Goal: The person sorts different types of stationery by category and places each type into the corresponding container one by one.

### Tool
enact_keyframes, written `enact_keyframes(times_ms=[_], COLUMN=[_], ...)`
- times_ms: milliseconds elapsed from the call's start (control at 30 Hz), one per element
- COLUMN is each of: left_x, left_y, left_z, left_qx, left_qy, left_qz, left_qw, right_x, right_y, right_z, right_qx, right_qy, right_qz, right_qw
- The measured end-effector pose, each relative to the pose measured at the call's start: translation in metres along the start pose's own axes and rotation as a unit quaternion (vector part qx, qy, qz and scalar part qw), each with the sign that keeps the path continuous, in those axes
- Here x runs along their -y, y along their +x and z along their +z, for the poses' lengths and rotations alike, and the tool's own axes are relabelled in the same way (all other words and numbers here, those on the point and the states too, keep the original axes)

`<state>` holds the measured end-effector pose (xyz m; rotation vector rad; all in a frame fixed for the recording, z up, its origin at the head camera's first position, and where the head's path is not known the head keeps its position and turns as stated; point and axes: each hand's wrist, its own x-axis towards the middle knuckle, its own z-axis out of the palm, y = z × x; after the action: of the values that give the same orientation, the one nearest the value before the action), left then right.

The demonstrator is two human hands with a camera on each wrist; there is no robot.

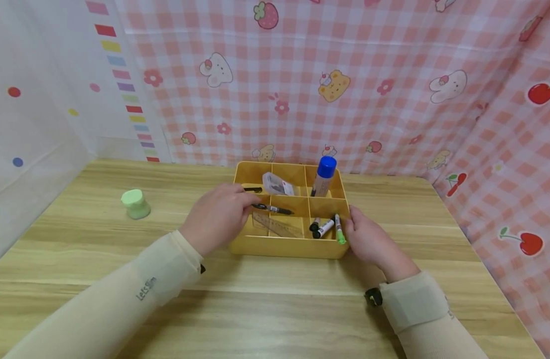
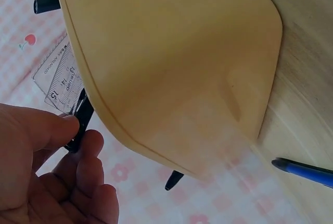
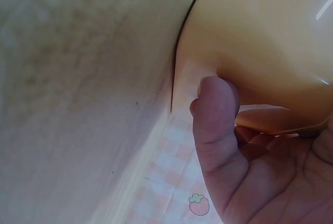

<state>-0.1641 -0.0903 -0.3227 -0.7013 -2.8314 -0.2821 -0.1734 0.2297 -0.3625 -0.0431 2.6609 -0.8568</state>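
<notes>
A yellow box with several compartments (image 1: 288,247) stands on the table between both hands. My left hand (image 1: 221,214) pinches a black pen (image 1: 275,209) by one end between thumb and fingers, over the front left compartments. In the left wrist view that hand (image 2: 57,161) is by the box rim, the pen's dark end (image 2: 80,122) in its fingertips. A clear ruler (image 1: 277,225) leans in the front compartments beneath the pen. My right hand (image 1: 371,239) holds the box's right side; the right wrist view shows a finger (image 3: 216,109) against the outer wall.
Markers (image 1: 324,228) lie in the front right compartment, and a blue-capped tube (image 1: 323,177) stands behind them. A clear plastic pack (image 1: 278,184) and another black pen (image 1: 253,190) are in the rear compartments. A green object (image 1: 136,203) stands left; a blue pen (image 2: 304,173) lies near the box.
</notes>
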Motion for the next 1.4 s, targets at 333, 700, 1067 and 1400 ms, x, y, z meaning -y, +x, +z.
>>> enact_keyframes(times_ms=[333,700,1067,1400], left_x=[0.0,0.0,-0.005,-0.012], left_y=[0.004,0.009,0.014,0.015], left_z=[0.004,0.009,0.011,0.017], left_qx=[0.019,0.055,0.08,0.065], left_qy=[0.0,-0.037,-0.009,0.02], left_qz=[0.004,0.003,0.044,0.103], left_qw=[0.9998,0.9978,0.9958,0.9923], right_x=[0.0,0.0,-0.001,0.0], right_y=[0.0,0.0,0.001,0.0], right_z=[0.001,0.0,0.0,0.0], right_qx=[-0.001,-0.004,-0.008,-0.01], right_qy=[-0.001,-0.011,-0.013,-0.016], right_qz=[-0.001,-0.003,-0.008,-0.015], right_qw=[1.0,1.0,1.0,1.0])
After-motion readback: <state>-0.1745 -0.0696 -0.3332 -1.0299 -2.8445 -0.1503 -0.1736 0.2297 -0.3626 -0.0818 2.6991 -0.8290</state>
